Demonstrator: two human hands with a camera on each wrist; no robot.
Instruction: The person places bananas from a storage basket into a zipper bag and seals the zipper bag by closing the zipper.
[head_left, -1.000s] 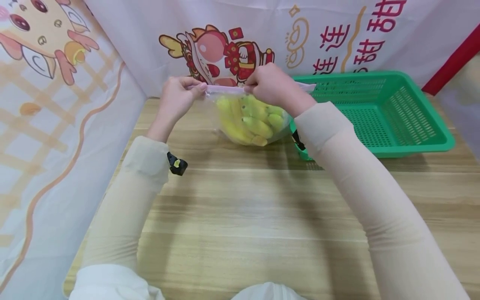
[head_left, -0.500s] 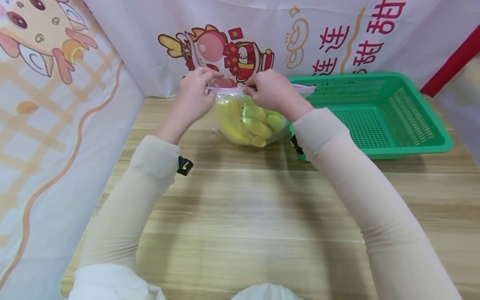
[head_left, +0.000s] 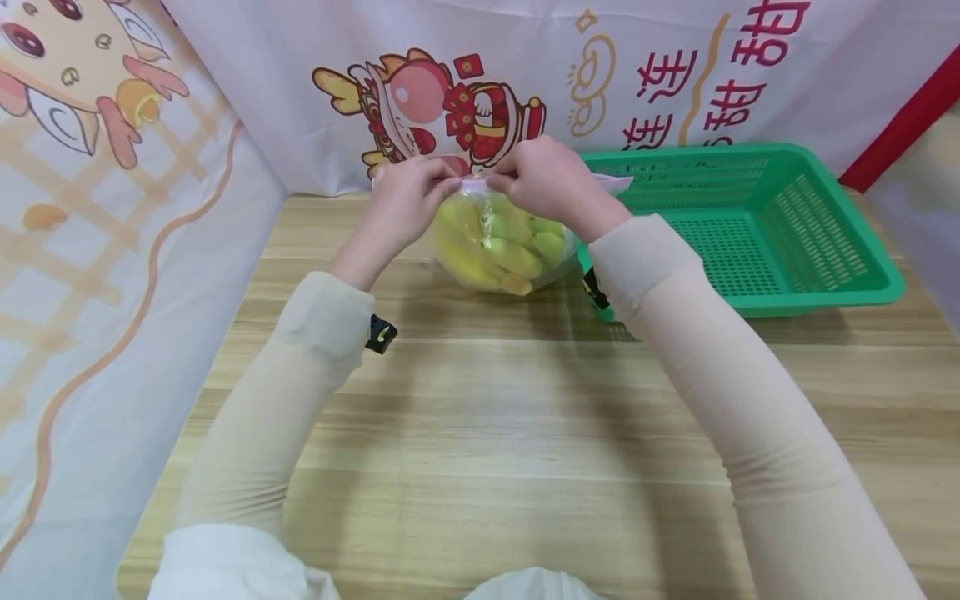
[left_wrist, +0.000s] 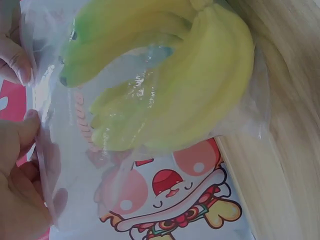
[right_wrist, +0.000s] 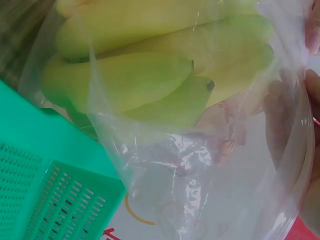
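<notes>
A clear zip bag with a pinkish top strip stands near the back of the table, bunches of yellow-green bananas inside it. My left hand pinches the strip left of centre, thumb and index finger at the edge. Close beside it, my right hand grips the same strip, and the strip's right end sticks out past it. In the left wrist view the bananas press against the plastic. Fingers show through the film in the right wrist view, where the bag sags below the bananas.
A green plastic basket stands right of the bag, its left end right at the bag and partly behind my right forearm. A printed white cloth hangs behind, another at the left. The wooden table stretches in front.
My left hand has moved right along the strip from the bag's left corner, its fingers lifting and then pinching again nearer the right hand. The right hand has hardly moved.
</notes>
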